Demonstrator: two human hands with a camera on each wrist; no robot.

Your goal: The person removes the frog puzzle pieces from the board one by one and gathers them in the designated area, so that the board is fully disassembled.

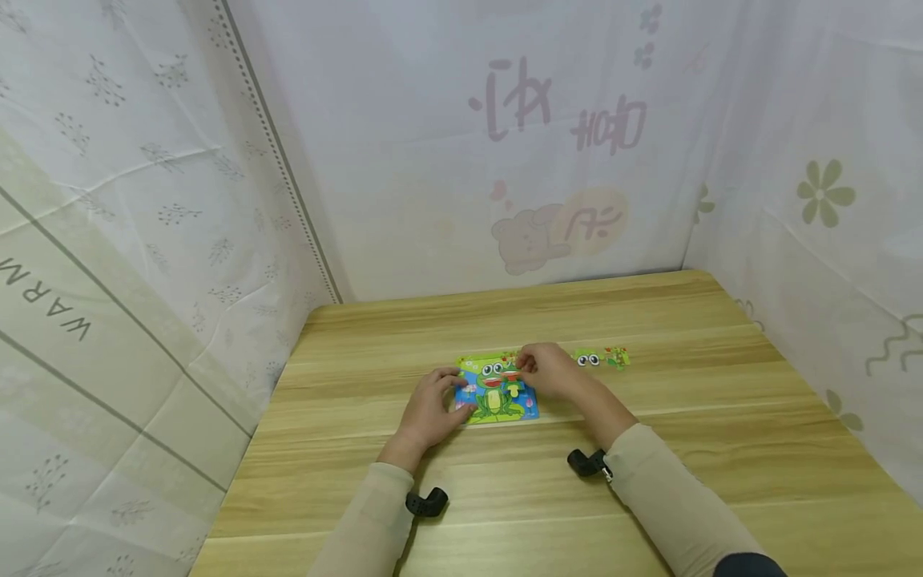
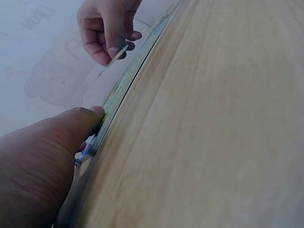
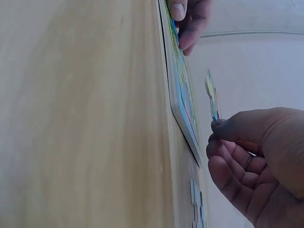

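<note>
On the table lies a frog jigsaw puzzle board (image 1: pixel 493 405), with a green frog on a blue background. At its left side my left hand (image 1: pixel 429 407) rests with thumb and fingers spread apart. The left thumb (image 2: pixel 88 118) touches the board's edge in the left wrist view. Over the board's right part, my right hand (image 1: pixel 551 370) pinches a puzzle piece (image 1: pixel 513 388) between thumb and forefinger. That piece is seen edge-on in the right wrist view, raised off the board and tilted up. Part of the frog is hidden behind it.
To the right of the board lie loose puzzle pieces, one with frog eyes (image 1: pixel 587 360) and a green one with red spots (image 1: pixel 618 357). The wooden table (image 1: pixel 505 497) meets a pale printed curtain (image 1: pixel 433 160) at the back. Curtains also hang at both sides.
</note>
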